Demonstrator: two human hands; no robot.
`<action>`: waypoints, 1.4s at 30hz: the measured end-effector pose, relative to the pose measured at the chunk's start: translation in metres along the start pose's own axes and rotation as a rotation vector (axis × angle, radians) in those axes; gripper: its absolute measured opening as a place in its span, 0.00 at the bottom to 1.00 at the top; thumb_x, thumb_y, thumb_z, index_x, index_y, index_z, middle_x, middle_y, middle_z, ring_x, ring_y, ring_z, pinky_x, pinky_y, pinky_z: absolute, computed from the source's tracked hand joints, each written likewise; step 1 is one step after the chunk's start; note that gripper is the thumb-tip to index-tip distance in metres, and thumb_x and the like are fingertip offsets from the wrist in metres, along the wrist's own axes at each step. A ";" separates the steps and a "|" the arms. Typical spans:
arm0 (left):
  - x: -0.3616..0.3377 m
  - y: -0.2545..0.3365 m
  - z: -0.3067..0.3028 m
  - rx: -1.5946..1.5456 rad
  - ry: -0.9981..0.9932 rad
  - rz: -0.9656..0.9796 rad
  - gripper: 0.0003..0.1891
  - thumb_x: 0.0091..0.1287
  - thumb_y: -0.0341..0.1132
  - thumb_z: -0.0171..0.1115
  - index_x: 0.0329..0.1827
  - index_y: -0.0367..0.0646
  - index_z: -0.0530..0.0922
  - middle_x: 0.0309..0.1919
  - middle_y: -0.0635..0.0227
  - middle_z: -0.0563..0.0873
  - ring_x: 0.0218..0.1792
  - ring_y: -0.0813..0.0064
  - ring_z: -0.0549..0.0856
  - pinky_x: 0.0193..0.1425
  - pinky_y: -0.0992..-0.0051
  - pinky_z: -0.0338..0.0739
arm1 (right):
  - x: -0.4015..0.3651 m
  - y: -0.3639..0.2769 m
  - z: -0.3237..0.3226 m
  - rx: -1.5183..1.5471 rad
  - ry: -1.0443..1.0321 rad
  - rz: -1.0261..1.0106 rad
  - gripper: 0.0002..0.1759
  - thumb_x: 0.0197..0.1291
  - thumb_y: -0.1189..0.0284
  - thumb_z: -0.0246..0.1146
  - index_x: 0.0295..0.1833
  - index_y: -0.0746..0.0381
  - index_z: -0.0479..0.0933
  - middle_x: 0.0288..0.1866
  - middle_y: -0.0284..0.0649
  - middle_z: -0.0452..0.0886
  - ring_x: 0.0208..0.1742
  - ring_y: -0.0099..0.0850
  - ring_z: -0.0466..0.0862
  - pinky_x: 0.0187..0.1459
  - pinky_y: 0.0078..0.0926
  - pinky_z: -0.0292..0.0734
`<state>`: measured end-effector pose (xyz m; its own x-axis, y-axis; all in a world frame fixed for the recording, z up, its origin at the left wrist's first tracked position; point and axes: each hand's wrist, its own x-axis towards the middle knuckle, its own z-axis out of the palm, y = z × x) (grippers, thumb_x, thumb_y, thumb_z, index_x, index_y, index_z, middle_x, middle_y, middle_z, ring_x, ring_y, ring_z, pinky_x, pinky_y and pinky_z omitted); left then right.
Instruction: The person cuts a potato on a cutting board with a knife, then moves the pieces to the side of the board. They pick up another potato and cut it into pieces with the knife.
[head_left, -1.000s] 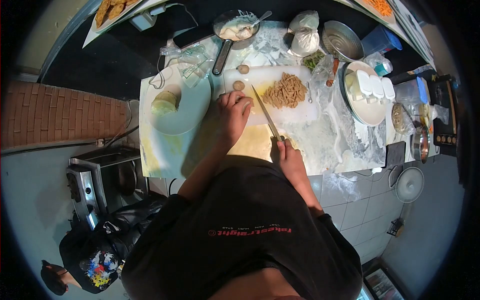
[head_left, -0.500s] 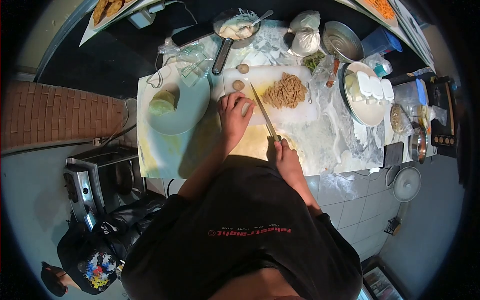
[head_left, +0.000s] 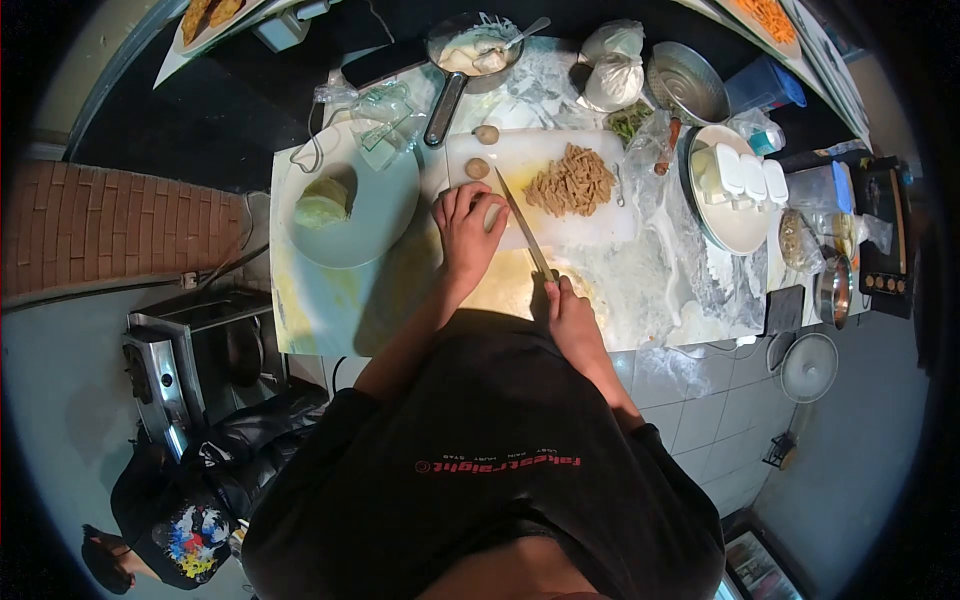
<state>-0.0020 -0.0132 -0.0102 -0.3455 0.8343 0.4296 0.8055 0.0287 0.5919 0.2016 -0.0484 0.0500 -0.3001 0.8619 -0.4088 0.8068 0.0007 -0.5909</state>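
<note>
My right hand (head_left: 562, 308) grips the handle of a long knife (head_left: 523, 222), whose blade slants up across the white cutting board (head_left: 600, 225). My left hand (head_left: 466, 228) rests curled on the board's left end, fingertips pressed on a small brown piece beside the blade; the piece is mostly hidden under the fingers. A heap of brown cut strips (head_left: 571, 183) lies on the board to the right of the blade. Two small round brown balls (head_left: 478, 168) sit at the board's far left corner.
A pale plate (head_left: 375, 215) with a cabbage wedge (head_left: 322, 204) lies to the left. A saucepan (head_left: 470, 50) with a spoon, tied bags (head_left: 611, 68), a metal bowl (head_left: 686, 84) and a plate of white moulds (head_left: 738, 190) crowd the back and right. A person crouches at lower left (head_left: 165, 520).
The knife and my right hand have shifted slightly left and up towards my left hand. My left hand stays on the board.
</note>
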 end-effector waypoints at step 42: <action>0.009 0.003 -0.007 0.010 -0.138 0.010 0.14 0.58 0.34 0.73 0.46 0.50 0.82 0.43 0.71 0.83 0.49 0.64 0.78 0.59 0.61 0.69 | -0.004 0.012 -0.013 0.011 0.034 0.053 0.24 0.81 0.56 0.46 0.53 0.67 0.73 0.31 0.68 0.82 0.39 0.69 0.82 0.38 0.63 0.78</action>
<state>-0.0062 -0.0094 0.0006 -0.2685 0.9022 0.3377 0.8138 0.0248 0.5806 0.2189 -0.0452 0.0538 -0.2396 0.8771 -0.4163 0.8154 -0.0509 -0.5767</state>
